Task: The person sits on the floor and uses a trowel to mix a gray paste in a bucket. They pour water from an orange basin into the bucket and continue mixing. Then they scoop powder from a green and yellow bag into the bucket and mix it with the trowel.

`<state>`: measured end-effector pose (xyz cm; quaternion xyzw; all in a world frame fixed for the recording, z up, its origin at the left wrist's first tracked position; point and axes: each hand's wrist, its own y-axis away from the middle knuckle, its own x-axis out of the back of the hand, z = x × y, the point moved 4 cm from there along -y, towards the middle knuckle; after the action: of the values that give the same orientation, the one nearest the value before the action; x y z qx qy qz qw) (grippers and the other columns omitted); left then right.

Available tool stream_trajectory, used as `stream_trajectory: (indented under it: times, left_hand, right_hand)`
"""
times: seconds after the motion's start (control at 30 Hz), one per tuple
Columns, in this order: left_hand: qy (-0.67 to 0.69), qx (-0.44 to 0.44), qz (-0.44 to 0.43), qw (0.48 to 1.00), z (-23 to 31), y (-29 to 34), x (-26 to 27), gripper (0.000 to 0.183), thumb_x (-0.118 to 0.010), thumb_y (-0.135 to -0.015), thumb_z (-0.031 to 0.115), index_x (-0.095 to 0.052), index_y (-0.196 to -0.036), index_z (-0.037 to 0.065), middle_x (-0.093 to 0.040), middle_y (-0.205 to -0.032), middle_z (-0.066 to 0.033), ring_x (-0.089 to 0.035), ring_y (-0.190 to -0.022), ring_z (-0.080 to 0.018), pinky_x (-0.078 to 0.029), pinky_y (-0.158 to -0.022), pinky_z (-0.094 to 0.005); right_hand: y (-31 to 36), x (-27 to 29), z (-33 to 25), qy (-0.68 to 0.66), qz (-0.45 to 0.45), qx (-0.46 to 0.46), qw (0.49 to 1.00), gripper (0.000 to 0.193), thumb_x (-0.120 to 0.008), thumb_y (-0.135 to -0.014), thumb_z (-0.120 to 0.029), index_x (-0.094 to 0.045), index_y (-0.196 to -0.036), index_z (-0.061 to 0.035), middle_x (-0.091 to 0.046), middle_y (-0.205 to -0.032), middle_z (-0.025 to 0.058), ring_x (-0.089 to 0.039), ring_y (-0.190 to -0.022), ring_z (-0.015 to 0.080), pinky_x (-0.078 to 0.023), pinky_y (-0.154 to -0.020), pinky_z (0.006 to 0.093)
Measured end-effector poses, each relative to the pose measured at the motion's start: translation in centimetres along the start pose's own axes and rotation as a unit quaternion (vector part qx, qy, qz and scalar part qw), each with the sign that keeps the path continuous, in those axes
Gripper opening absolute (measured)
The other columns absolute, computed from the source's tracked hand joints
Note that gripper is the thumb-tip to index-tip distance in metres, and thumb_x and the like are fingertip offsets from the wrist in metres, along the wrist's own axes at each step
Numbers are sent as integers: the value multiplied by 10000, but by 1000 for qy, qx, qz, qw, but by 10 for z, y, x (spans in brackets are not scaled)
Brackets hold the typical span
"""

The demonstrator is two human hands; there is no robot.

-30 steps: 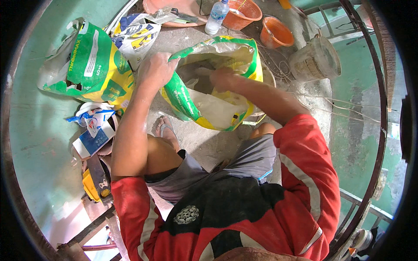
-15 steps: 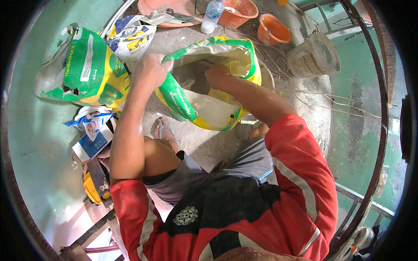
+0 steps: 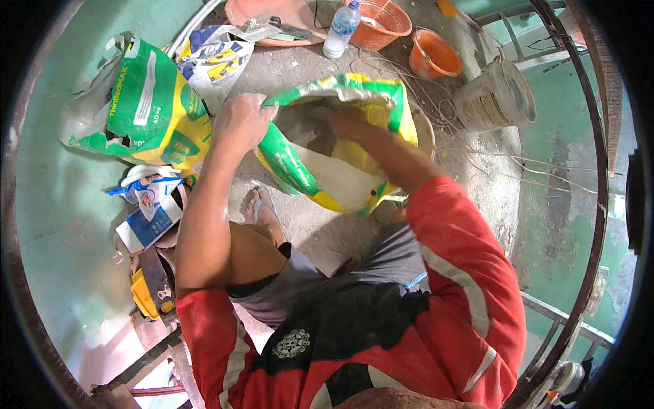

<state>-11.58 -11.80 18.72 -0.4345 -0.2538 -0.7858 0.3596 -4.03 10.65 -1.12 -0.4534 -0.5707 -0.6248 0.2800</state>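
Observation:
An opened green, yellow and white powder sack (image 3: 289, 160) stands upright in front of me, its mouth gaping toward me. Closed around the left edge of that mouth is my left hand (image 3: 243, 121), gripping the folded rim. My right hand (image 3: 349, 124) reaches down inside the sack, smeared by motion. Its fingers and anything in them are hidden. Grey powder (image 3: 310, 129) shows in the sack beside it. Part of a round container rim (image 3: 426, 136) peeks out behind the sack's right side.
A second torn sack (image 3: 153, 102) leans at the left wall, near a white-and-blue bag (image 3: 216, 58). Farther off are a water bottle (image 3: 341, 31), orange buckets (image 3: 436, 56), a dirty white bucket (image 3: 494, 95) and loose cable (image 3: 443, 109). A blue-and-white box (image 3: 148, 221) lies left.
The whole scene sits slightly lower and to the right in the picture. My right hand has shifted within the sack and is now blurred. My left hand keeps its grip on the rim.

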Motion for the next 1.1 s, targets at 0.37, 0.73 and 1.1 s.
stream_trajectory:
  times: [0.37,0.73,1.1]
  left_hand:
    - [-19,-44,24,999,2,-2,-2,295,-591,-880,306,-696,-932,36,-665,-918,-234,-630,-880,-428,-494,-774,-490]
    - [13,-31,29,999,-10,1,-10,292,-583,-873,270,-698,-988,29,-665,-950,-231,-630,-908,-416,-495,-796,-476]
    - [-3,-37,32,999,-5,3,-15,269,-603,-877,263,-700,-982,35,-669,-920,-234,-639,-895,-419,-502,-783,-486]
  right_hand:
    - [-38,-75,21,24,160,164,973,359,-636,-778,-189,-664,-1092,-17,-677,-926,225,-665,-823,378,-527,-733,486]
    - [-14,-62,-23,-326,-136,117,928,400,-662,-789,-339,-691,-1051,-39,-697,-912,174,-656,-834,295,-505,-776,427]
    - [-12,-80,-34,-410,-108,174,889,338,-674,-806,-315,-702,-1017,-53,-697,-902,149,-642,-804,251,-499,-756,419]
